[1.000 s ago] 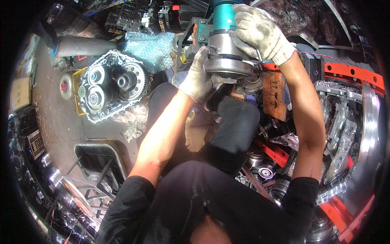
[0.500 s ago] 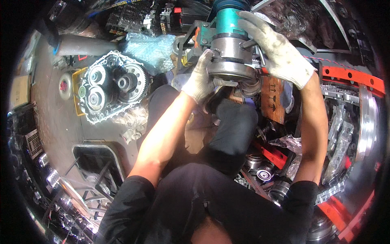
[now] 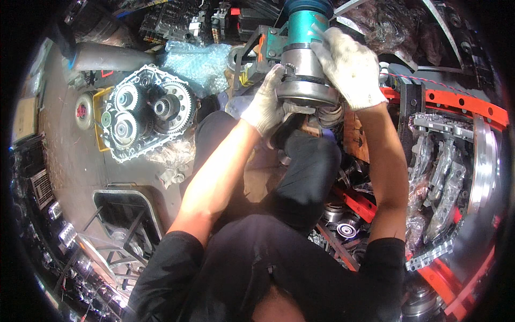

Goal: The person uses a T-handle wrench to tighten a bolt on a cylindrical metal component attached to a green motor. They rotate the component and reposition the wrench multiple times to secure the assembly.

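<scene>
- Both gloved hands on a cylindrical metal assembly (image 3: 307,80), teal top, grey steel body w/ a wide flange at the bottom; it sits upright at top centre, above the person's bent knee.
- Left hand (image 3: 266,107): grip clenched on the flange's lower-left rim, fingers curled under it.
- Right hand (image 3: 350,67): grip grasping the upper right of the grey body, palm over it, fingers spread across toward the teal part.
- Change vs 1 s ago: right hand sat higher on the teal top then; now lower, on the grey section. Left hand has stayed at the flange. Assembly looks closer/larger in view, approx same spot.
- Meaning, as a guess: hands re-gripping around the body, likely turning or seating it, not carrying it off.
- Orange frame (image 3: 445,102) runs just right of the assembly; can't tell if touching.
- Gear housing (image 3: 142,110), w/ several toothed wheels, lies on the floor well left, apart from both hands.
- Bubble wrap (image 3: 201,59) between housing & assembly.
- Chain parts in plastic (image 3: 440,166) at right, untouched.
</scene>
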{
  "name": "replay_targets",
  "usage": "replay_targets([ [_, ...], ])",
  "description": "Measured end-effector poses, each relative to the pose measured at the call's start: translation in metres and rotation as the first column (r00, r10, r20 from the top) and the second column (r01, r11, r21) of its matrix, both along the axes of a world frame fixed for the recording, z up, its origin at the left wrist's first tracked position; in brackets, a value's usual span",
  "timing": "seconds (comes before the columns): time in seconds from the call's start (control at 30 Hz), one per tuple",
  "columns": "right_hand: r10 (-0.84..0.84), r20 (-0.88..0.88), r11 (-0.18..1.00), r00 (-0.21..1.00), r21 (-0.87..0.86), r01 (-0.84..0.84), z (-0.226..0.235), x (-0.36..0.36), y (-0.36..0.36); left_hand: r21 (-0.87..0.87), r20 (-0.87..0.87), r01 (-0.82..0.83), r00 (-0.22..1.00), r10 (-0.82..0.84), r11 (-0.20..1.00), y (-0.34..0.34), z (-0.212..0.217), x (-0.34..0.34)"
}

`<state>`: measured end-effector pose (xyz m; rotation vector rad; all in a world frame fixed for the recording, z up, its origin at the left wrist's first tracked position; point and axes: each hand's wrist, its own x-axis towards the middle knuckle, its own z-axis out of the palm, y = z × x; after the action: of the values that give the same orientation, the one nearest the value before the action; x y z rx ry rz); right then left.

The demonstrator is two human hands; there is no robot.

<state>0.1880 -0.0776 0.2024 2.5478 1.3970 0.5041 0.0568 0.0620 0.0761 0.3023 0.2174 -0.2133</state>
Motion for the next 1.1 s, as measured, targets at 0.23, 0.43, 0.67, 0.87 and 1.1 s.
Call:
replay_targets([
  [0.23, 0.318, -0.225, 0.947, 0.921, 0.112, -0.3, 0.028, 0.011, 0.003, -0.053, 0.038, 0.024, 0.999, -0.022, 0.998, -0.001, -0.005, 0.002],
  [0.43, 0.382, -0.431, 0.923, 0.818, 0.128, -0.364, 0.063, 0.006, -0.004, -0.012, -0.026, 0.008, 1.0, -0.009, 1.0, 0.0, -0.002, 0.0],
  [0.67, 0.418, -0.298, 0.906, 0.858, 0.068, -0.418, 0.064, -0.002, -0.013, -0.048, 0.036, 0.031, 0.999, -0.029, 0.998, 0.0, -0.005, 0.002],
  [0.87, 0.356, -0.407, 0.932, 0.841, 0.094, -0.35, 0.075, -0.004, -0.028, -0.016, 0.042, 0.027, 0.999, -0.026, 1.0, 0.0, -0.005, 0.002],
  [1.1, 0.419, -0.509, 0.896, 0.752, 0.096, -0.434, 0.077, 0.011, -0.024, -0.017, 0.053, 0.009, 0.999, -0.008, 1.0, -0.001, -0.003, 0.001],
])
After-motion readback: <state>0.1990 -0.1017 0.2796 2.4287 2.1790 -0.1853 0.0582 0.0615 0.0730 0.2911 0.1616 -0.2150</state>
